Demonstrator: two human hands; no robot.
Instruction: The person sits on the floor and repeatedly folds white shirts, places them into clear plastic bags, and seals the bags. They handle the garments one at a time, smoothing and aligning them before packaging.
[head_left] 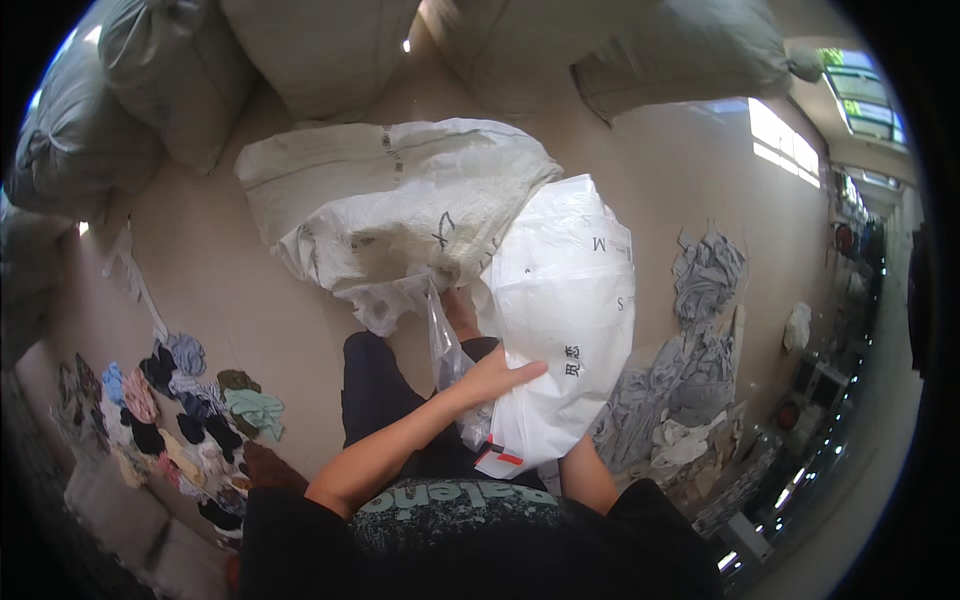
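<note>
A thick sheaf of white plastic bags [555, 290] with small dark print stands tilted in front of my body. My left hand [500, 378] is closed on its near left edge, thumb lying over the front. My right forearm [588, 478] reaches up behind the sheaf, which hides my right hand and its fingers. Beyond, a large white woven sack [350, 195] lies on its side, its crumpled mouth against the sheaf's upper left. Clear plastic film [443, 345] hangs between the sack's mouth and my left wrist.
Several big stuffed sacks [310, 55] line the far side. Piles of mixed coloured cloth [150, 400] lie on the floor at left, and grey crumpled cloth [690, 370] at right. A small white crumpled item [797, 328] lies farther right.
</note>
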